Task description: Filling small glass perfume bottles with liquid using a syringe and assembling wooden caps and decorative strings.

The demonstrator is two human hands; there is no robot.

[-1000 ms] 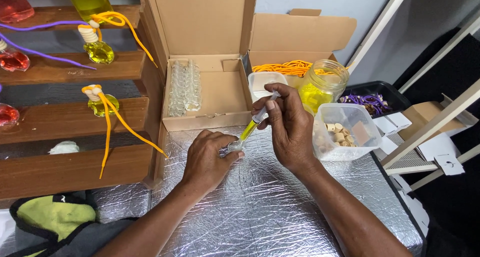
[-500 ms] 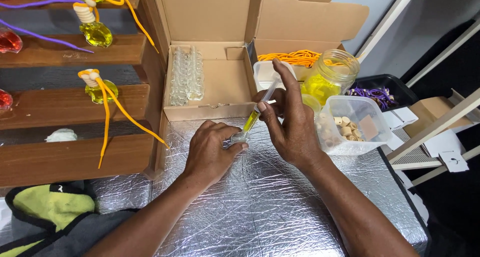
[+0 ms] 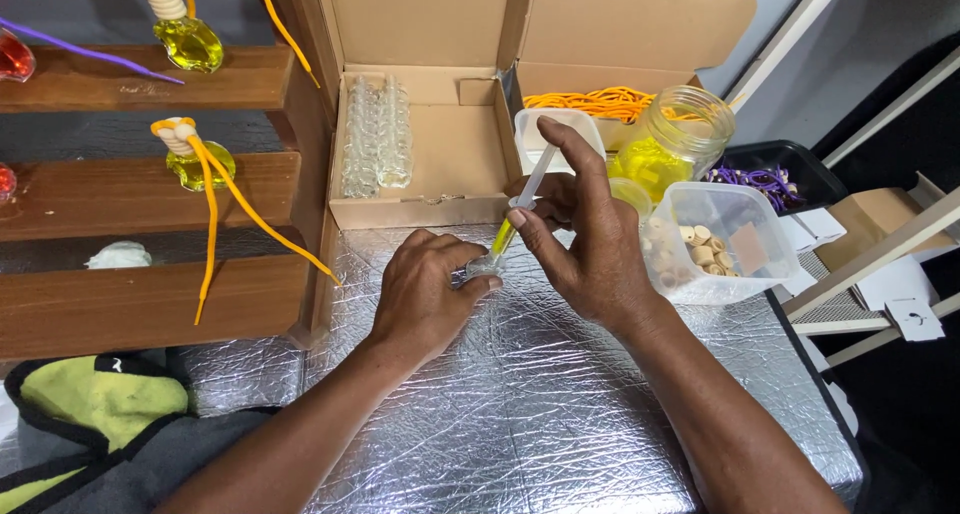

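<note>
Two hands meet over the foil-covered worktop (image 3: 560,414): left hand (image 3: 425,294) pinches a small glass vial (image 3: 484,266), right hand (image 3: 585,234) grips a yellow-filled syringe (image 3: 515,214) tight.

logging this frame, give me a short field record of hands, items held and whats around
left hand: steadies a small clear bottle on the foil-covered table
right hand: holds a syringe with yellow liquid, tip at the bottle
behind: open cardboard box with a row of clear bottles
right side: glass jar of yellow liquid, tub of wooden beads
left side: wooden shelves with filled bottles
</note>
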